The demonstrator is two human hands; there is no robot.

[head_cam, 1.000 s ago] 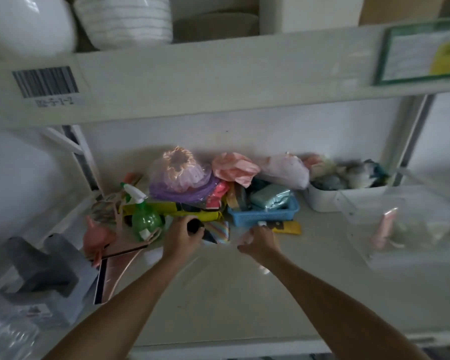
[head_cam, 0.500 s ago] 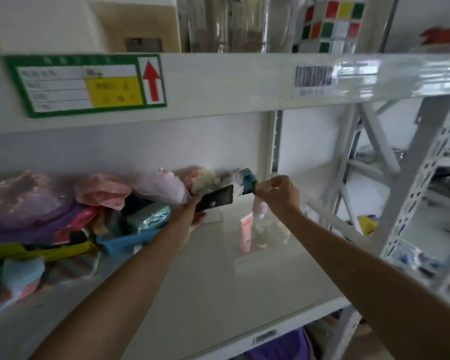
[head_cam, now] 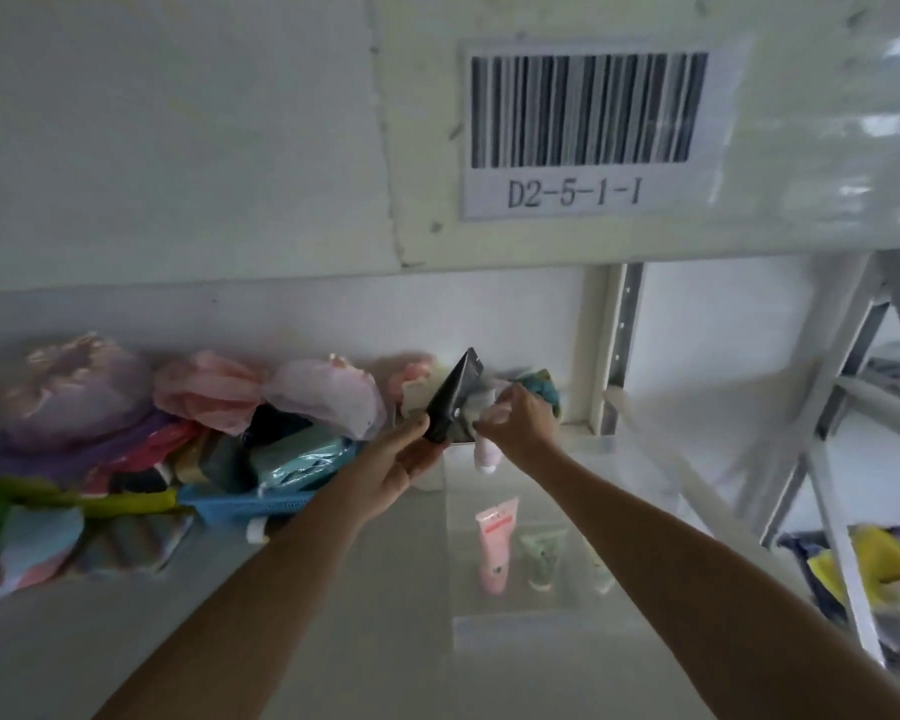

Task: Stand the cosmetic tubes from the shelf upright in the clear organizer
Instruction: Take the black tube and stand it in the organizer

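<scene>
My left hand (head_cam: 405, 459) grips a black cosmetic tube (head_cam: 453, 400), crimped end tilted up and to the right. Right beside it, my right hand (head_cam: 520, 423) holds a pale pink tube (head_cam: 485, 452) with its white cap pointing down over the clear organizer (head_cam: 520, 610). Inside the organizer stand a pink tube (head_cam: 495, 543) and a green tube (head_cam: 541, 556), caps down; a third pale tube (head_cam: 599, 566) is faint behind my right forearm. Both hands hover above the organizer's back left corner.
A blue basket (head_cam: 261, 504) and a heap of bagged, colourful goods (head_cam: 188, 423) fill the shelf's left side. The upper shelf's front beam carries a barcode label (head_cam: 588, 122) close overhead. A white upright post (head_cam: 606, 350) and grey diagonal braces (head_cam: 822, 397) stand to the right.
Both hands carried their tubes rightward from the pile to above the organizer. The black tube has tipped from nearly level to steeply upward. My view moved closer under the upper shelf.
</scene>
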